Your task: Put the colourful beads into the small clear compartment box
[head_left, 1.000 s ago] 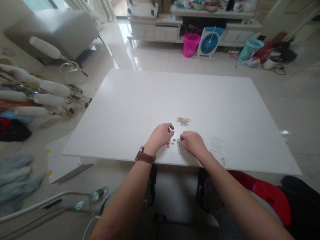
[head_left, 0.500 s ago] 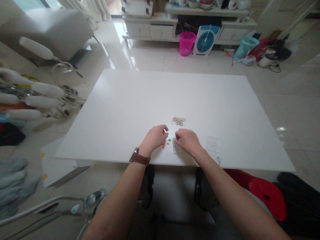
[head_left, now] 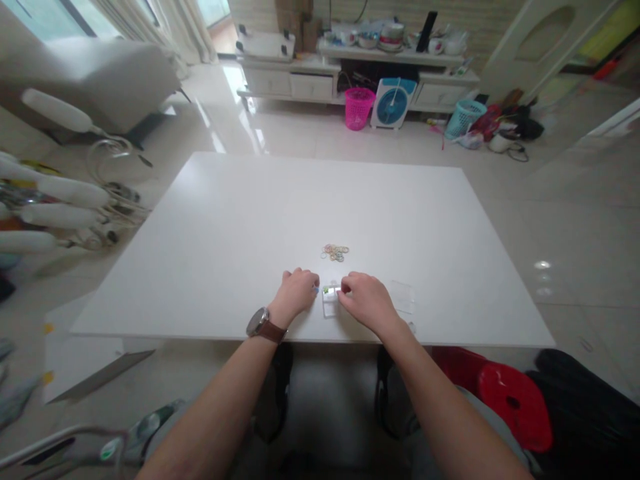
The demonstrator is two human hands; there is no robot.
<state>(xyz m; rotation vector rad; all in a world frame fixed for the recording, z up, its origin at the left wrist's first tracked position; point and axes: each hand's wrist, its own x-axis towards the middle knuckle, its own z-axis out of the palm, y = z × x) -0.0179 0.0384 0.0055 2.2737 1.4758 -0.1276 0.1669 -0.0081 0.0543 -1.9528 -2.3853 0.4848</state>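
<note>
both hands rest low on the near edge of the white table (head_left: 240,220), knuckles up, wrists braced on the surface, seemingly to steady fine work. the left hand (head_left: 295,295) is curled shut, with a speck of blue at its fingertips; what it pinches is too small to tell. the right hand (head_left: 367,301) is bent over a small clear case (head_left: 330,305) lying between the hands, its fingertips touching a tiny green piece (head_left: 327,290) at the case's far end; whether it grips it i cannot tell. a little heap of rubber bands (head_left: 335,252) lies just beyond the hands, and a clear lid (head_left: 403,297) sits just right of the right hand, both close enough to be within reach.
</note>
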